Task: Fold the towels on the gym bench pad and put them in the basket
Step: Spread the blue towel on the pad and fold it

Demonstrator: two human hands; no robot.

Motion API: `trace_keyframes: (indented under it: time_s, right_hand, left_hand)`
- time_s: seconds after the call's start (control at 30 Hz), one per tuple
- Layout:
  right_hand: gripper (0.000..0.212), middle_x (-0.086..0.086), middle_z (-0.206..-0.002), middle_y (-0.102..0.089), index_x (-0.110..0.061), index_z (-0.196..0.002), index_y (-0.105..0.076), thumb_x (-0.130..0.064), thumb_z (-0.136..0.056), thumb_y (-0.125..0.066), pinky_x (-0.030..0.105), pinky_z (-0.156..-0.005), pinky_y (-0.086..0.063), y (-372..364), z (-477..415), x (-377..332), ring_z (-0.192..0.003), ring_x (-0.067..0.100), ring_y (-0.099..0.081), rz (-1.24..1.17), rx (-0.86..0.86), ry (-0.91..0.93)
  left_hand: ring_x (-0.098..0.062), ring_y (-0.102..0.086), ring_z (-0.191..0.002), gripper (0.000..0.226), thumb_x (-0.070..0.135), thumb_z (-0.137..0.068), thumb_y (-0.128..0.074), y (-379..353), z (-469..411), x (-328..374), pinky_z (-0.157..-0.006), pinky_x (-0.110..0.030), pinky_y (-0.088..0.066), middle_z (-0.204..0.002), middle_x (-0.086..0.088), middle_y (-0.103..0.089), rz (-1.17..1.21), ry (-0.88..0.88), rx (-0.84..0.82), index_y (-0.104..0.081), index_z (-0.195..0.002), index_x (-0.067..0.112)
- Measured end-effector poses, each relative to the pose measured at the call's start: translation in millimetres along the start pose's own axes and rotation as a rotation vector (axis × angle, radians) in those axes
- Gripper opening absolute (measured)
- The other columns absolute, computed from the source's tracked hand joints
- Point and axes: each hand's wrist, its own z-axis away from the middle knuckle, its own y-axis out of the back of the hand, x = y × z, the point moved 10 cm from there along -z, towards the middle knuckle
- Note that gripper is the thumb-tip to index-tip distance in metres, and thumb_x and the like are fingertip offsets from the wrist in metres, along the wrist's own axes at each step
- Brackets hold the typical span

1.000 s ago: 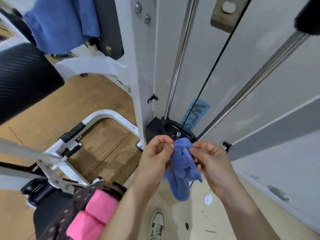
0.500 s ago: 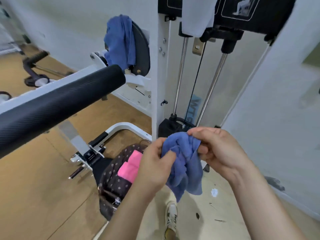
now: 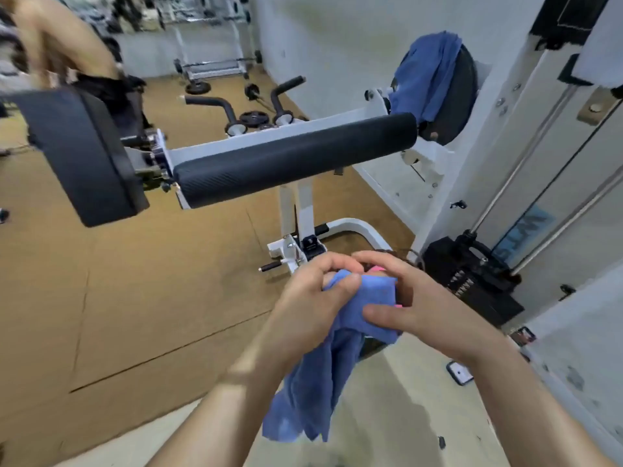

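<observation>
Holding the towel with both hands, I have it close in front of me. My left hand pinches its top edge between thumb and curled fingers. My right hand curls over the far side, with the thumb lying across the near face. The upper part sits folded between the hands, and the rest hangs loose below my left wrist.

The basket is right behind the hands and almost wholly hidden; only a dark strip shows under my right hand. A sliver of pink towel inside it peeks out between the fingertips of both hands. I cannot tell how full it is.

A second towel drapes over a round pad, well up and to the right of my right hand. It is past the black roller that crosses above both hands.

Half a second ago the basket stood in plain view just left of my left hand, pink towels showing; now the hands cover it. The towel was a bunched lump then, and its top now lies flatter, spread from hand to hand.
</observation>
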Motion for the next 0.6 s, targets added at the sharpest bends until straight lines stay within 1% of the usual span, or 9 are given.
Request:
trace_keyframes:
  time_s: [0.07, 0.13, 0.17, 0.27, 0.33, 0.4, 0.43, 0.53, 0.6]
  right_hand:
    - [0.035, 0.0, -0.103, -0.071, -0.024, -0.117, -0.065, -0.007, -0.087, -0.068, 0.029, -0.08, -0.056, -21, -15, -4, -0.096, 0.016, -0.068, 0.1, -0.004, 0.05]
    - [0.014, 0.004, -0.086, -0.072, -0.014, -0.102, -0.072, -0.01, -0.092, -0.062, 0.031, -0.069, -0.052, -45, -32, -3, -0.075, 0.015, -0.064, 0.13, -0.032, 0.08]
    - [0.014, 0.005, -0.077, -0.068, -0.008, -0.095, -0.072, -0.016, -0.093, -0.061, 0.033, -0.063, -0.048, -57, -41, -1, -0.068, 0.014, -0.058, 0.13, -0.044, 0.074]
    - [0.043, 0.008, -0.066, -0.047, 0.011, -0.084, -0.058, -0.032, -0.085, -0.057, 0.034, -0.061, -0.033, -94, -67, 4, -0.064, 0.017, -0.041, 0.123, -0.047, 0.035]
    - [0.041, 0.005, -0.061, -0.039, 0.008, -0.073, -0.049, -0.028, -0.089, -0.057, 0.032, -0.059, -0.03, -126, -84, 8, -0.059, 0.017, -0.035, 0.156, -0.082, 0.013]
    - [0.038, -0.001, -0.053, -0.035, -0.003, -0.062, -0.047, -0.023, -0.094, -0.055, 0.029, -0.055, -0.028, -159, -101, 11, -0.052, 0.013, -0.033, 0.213, -0.1, -0.023]
    - [0.037, -0.006, -0.049, -0.036, -0.005, -0.062, -0.052, -0.023, -0.095, -0.054, 0.028, -0.053, -0.028, -177, -109, 11, -0.049, 0.011, -0.033, 0.257, -0.109, -0.036]
    - [0.031, -0.01, -0.049, -0.049, -0.006, -0.077, -0.068, -0.028, -0.094, -0.053, 0.027, -0.055, -0.038, -233, -142, 4, -0.052, 0.011, -0.046, 0.361, -0.141, -0.036]
    - [0.036, -0.006, -0.055, -0.054, -0.008, -0.079, -0.07, -0.034, -0.095, -0.051, 0.027, -0.057, -0.04, -274, -161, 2, -0.055, 0.013, -0.048, 0.285, -0.218, -0.096]
  left_hand:
    - [-0.006, -0.062, -0.071, 0.006, 0.018, -0.091, -0.061, 26, 11, -2, -0.068, -0.025, -0.05, -0.077, 0.008, -0.069, -0.052, -0.012, 0.084, -0.067, -0.09, 0.017]
    - [-0.005, -0.059, -0.067, 0.009, 0.03, -0.082, -0.066, 54, 26, -8, -0.065, -0.024, -0.048, -0.074, 0.008, -0.067, -0.139, -0.005, 0.175, -0.068, -0.084, 0.022]
    - [-0.005, -0.058, -0.066, 0.01, 0.033, -0.078, -0.069, 67, 34, -12, -0.063, -0.024, -0.048, -0.073, 0.008, -0.067, -0.166, 0.007, 0.201, -0.067, -0.084, 0.024]
    - [-0.002, -0.061, -0.082, 0.024, 0.028, -0.074, -0.076, 107, 67, -29, -0.074, -0.024, -0.05, -0.091, 0.01, -0.066, -0.303, 0.035, 0.266, -0.065, -0.094, 0.035]
    - [-0.004, -0.053, -0.097, 0.034, 0.029, -0.077, -0.073, 143, 93, -33, -0.082, -0.022, -0.042, -0.106, 0.011, -0.056, -0.599, 0.019, 0.411, -0.06, -0.107, 0.038]
    - [-0.017, -0.052, -0.094, 0.029, 0.028, -0.084, -0.058, 167, 117, -22, -0.077, -0.029, -0.044, -0.106, 0.006, -0.052, -0.998, -0.079, 0.567, -0.055, -0.113, 0.032]
    - [-0.019, -0.052, -0.089, 0.024, 0.027, -0.085, -0.052, 175, 126, -19, -0.072, -0.03, -0.045, -0.102, 0.006, -0.052, -1.061, -0.116, 0.607, -0.054, -0.109, 0.029]
    - [-0.006, -0.053, -0.094, 0.025, 0.034, -0.083, -0.059, 201, 137, -27, -0.079, -0.019, -0.041, -0.102, 0.019, -0.056, -0.877, -0.151, 0.525, -0.053, -0.108, 0.037]
    - [0.002, -0.055, -0.096, 0.029, 0.034, -0.08, -0.066, 239, 141, -48, -0.084, -0.016, -0.042, -0.103, 0.02, -0.061, -0.721, -0.083, 0.524, -0.055, -0.107, 0.038]
